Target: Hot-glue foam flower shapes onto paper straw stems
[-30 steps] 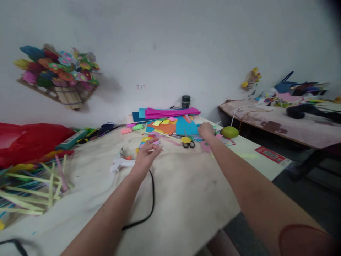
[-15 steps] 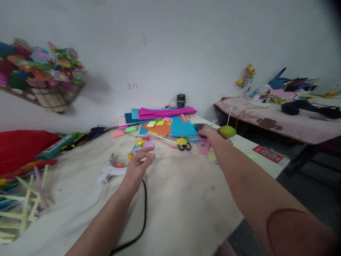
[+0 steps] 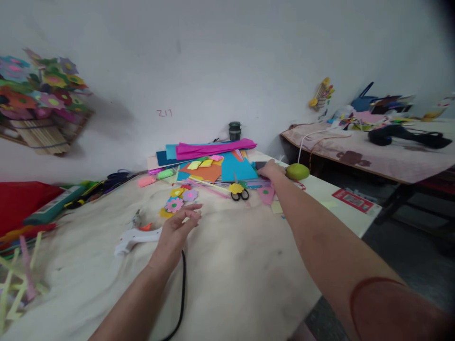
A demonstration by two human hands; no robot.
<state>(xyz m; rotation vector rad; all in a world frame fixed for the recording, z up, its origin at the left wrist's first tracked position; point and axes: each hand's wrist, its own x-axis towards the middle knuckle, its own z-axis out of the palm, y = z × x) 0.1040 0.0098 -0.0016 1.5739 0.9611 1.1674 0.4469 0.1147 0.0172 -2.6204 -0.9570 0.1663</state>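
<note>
My left hand [image 3: 179, 229] hovers over the cloth with its fingers loosely bent and apart, and nothing clear shows in it. Beside it lies a white glue gun [image 3: 137, 238] with an orange trigger, partly covered by the hand; a black cord [image 3: 184, 289] runs below. Far out on the right, my right hand [image 3: 270, 171] closes around a dark grey object with a blue end [image 3: 260, 165]; the fingertips are partly hidden. Black-handled scissors [image 3: 240, 194] lie left of that hand, with a yellow flower piece on them. Several foam flowers [image 3: 175, 204] lie past my left hand.
Colored sheets [image 3: 239, 169] and a pink roll [image 3: 215, 149] are stacked by the wall, near a dark jar [image 3: 234, 130]. A green fruit [image 3: 297, 171] sits beside my right wrist. Paper strips [image 3: 26, 274] lie at left. Another table [image 3: 355, 154] stands at right.
The view has turned slightly right, so most things appear shifted left. My right hand stays at the dark grey object; my left hand stays raised near the glue gun.
</note>
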